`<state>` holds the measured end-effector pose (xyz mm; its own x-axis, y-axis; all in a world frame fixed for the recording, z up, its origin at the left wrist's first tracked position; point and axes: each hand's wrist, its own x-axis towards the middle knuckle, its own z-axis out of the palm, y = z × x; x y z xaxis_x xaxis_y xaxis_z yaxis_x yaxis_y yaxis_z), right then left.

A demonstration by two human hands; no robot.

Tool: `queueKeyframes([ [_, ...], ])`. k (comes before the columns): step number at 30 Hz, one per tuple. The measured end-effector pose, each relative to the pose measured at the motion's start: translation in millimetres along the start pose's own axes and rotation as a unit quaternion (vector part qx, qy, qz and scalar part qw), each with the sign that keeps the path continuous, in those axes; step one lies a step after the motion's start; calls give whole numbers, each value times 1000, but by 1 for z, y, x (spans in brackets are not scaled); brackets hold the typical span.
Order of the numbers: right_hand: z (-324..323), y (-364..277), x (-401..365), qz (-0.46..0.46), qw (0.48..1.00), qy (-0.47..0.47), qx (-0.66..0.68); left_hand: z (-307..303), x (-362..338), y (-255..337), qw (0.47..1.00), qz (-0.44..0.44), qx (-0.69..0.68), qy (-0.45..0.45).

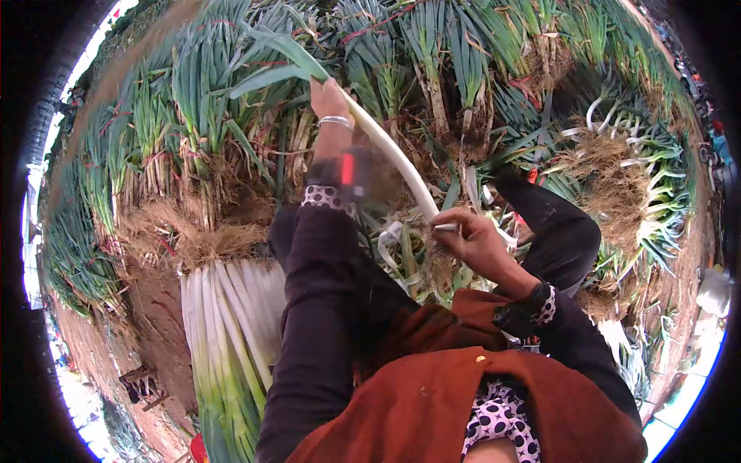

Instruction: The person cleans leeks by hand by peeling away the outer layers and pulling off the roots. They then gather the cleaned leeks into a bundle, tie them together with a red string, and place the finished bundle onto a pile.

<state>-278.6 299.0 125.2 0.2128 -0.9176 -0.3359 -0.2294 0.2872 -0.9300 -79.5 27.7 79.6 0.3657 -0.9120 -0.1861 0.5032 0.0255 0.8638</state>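
Observation:
A long green onion (388,147) runs slantwise between my hands, its white shaft bare and clean. Round its upper part, where the leaves turn green, my left hand (330,102) is closed. At the root end, my right hand (477,243) is pinched shut with the fingertips on the stalk's base. A small greyish flat piece shows between its thumb and fingers; I cannot tell what it is. Brown roots (438,266) hang below that hand. Peeled leaf scraps (401,239) lie underneath, between my legs.
Tied bunches of green onions (432,54) stand in rows ahead and to the left (147,147). A pile of white-stalked onions (231,324) lies beside my left arm. Another heap with roots inward (610,177) lies at the right. Brown ground (154,309) shows at the left.

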Motion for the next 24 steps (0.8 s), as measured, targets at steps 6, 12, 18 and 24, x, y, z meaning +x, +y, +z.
queueKeyframes([
  [6, -10, 4, -9, -19, 990, -29, 133, -1, -2, -14, 940, -188, -264, -104],
  [12, -38, 21, -81, 38, 968, -205, -143, -13, 26, -12, 981, -91, -164, 41],
  [18, -83, 3, -68, -42, 958, -82, -273, 3, -3, -7, 990, -104, -94, 27],
  [24, -39, -7, 5, 35, 995, -26, -88, 7, -17, -69, 998, -15, 62, 15],
])
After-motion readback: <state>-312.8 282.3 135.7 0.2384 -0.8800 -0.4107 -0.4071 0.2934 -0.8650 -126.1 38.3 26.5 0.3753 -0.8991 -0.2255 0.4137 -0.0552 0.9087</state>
